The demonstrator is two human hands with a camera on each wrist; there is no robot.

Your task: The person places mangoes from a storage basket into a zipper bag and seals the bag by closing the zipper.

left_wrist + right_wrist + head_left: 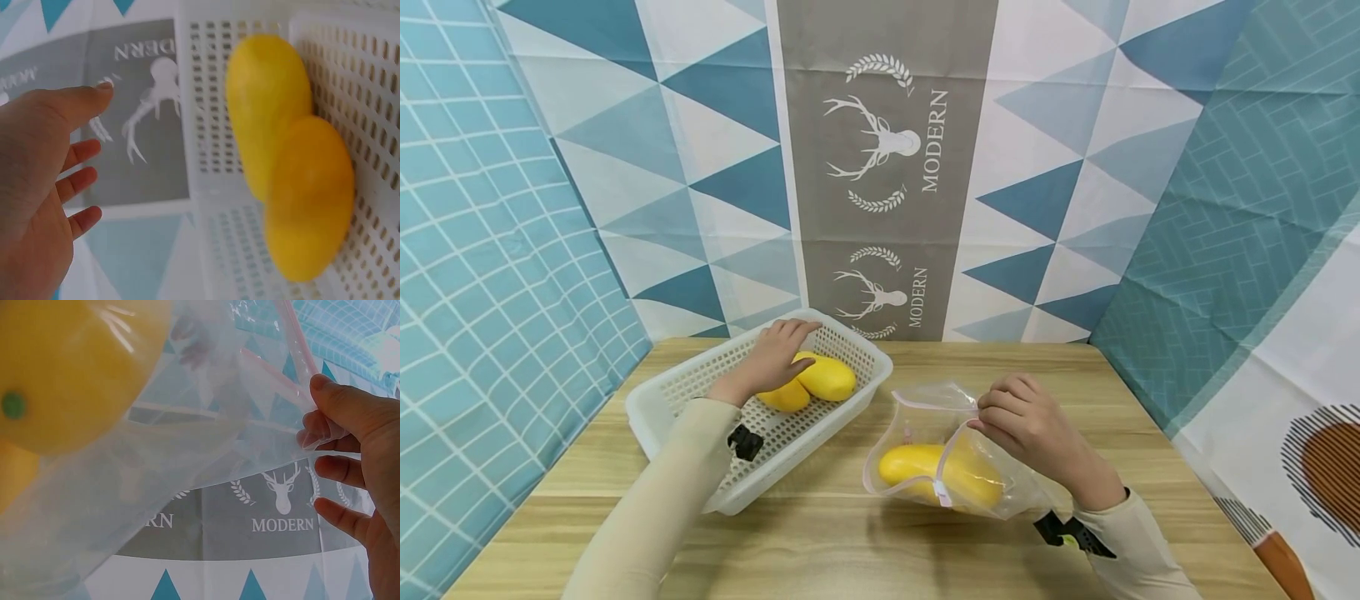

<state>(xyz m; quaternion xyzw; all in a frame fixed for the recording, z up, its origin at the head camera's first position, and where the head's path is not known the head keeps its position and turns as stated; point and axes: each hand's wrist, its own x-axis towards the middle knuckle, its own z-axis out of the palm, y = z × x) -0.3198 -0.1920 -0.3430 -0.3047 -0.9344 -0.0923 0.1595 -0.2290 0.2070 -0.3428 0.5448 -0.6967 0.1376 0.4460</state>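
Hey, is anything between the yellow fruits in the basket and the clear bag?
Yes: the basket's side wall stands between the two yellow fruits and the clear bag, which the right hand pinches. Nothing visible blocks the way above that wall.

The wood-grained table (790, 550) spans the lower frame, bearing a white basket (812, 437) left of centre; whether the bag (943, 492) right of centre touches it is unclear.

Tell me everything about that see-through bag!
The bag looks like thin clear plastic with pink strips along its open mouth and a small white tab. Yellow fruit shows inside. The right hand pinches its mouth's edge. It's right of the basket; whether it rests on the table is unclear.
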